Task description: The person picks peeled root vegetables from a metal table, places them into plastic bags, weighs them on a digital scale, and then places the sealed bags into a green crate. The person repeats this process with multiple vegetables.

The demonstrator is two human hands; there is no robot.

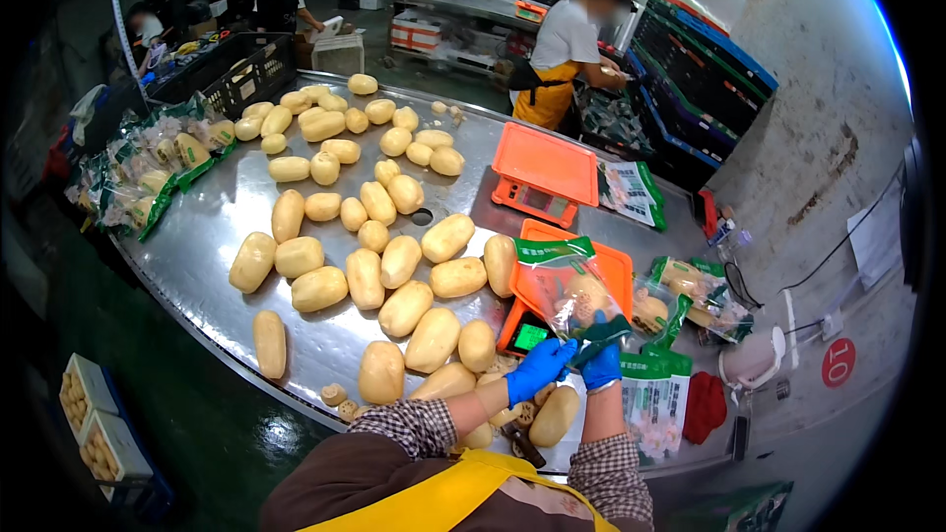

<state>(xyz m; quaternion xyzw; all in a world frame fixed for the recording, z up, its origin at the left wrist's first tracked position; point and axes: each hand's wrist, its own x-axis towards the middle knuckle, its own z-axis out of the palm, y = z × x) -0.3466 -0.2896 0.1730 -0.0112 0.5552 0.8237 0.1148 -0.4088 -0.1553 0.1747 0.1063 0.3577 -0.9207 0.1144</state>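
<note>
My left hand (541,371) and my right hand (601,363), both in blue gloves, grip the near end of a clear and green plastic bag (563,275). Pieces of lotus root (591,294) show inside it, some with cut, holed faces. The bag is over the orange pan of the nearer digital scale (619,266), whose lit green display (531,337) shows beside my left hand. Whether the bag rests on the pan, I cannot tell. Peeled lotus root segments (432,340) lie left of the hands, and a brown-handled tool (523,445) is below them, partly covered.
Many lotus roots (318,288) cover the steel table (199,266). Filled bags are piled at the far left (159,170) and at the right (691,284). Flat bags (654,406), a red cloth (704,408), a pink mug (750,358) and a second scale (543,162) stand around. A co-worker (565,52) works beyond.
</note>
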